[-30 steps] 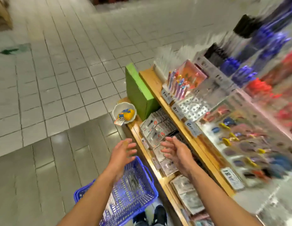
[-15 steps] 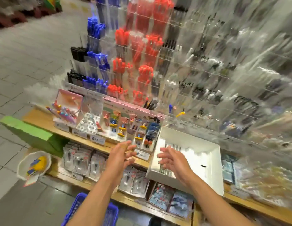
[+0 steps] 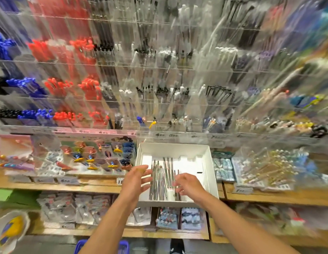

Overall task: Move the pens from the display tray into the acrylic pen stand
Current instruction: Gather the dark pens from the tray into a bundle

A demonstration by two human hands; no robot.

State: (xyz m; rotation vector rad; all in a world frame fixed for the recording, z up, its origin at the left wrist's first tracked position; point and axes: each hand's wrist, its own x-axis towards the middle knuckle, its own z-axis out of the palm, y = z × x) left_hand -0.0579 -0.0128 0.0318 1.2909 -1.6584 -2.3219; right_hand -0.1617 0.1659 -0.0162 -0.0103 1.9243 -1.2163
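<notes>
A white display tray (image 3: pixel 209 162) rests on the wooden shelf, and several thin pens (image 3: pixel 162 178) lie side by side in it. My left hand (image 3: pixel 136 180) hovers at the tray's left edge with fingers spread and holds nothing. My right hand (image 3: pixel 189 184) hangs over the pens' right side, fingers loosely bent, empty. Above the tray rises a tall acrylic pen stand (image 3: pixel 159 79) with many clear compartments full of blue, red, black and clear pens. The whole view is blurred.
Small novelty items (image 3: pixel 97 156) fill a display left of the tray. Packaged goods (image 3: pixel 260 167) lie to the right, and more packets (image 3: pixel 75 208) fill the lower shelf. A blue basket (image 3: pixel 123 244) sits by my feet, a white bowl (image 3: pixel 11 230) at lower left.
My view has swung from the floor and shelf end to face the pen wall. Both hands have moved forward over the white tray, still empty.
</notes>
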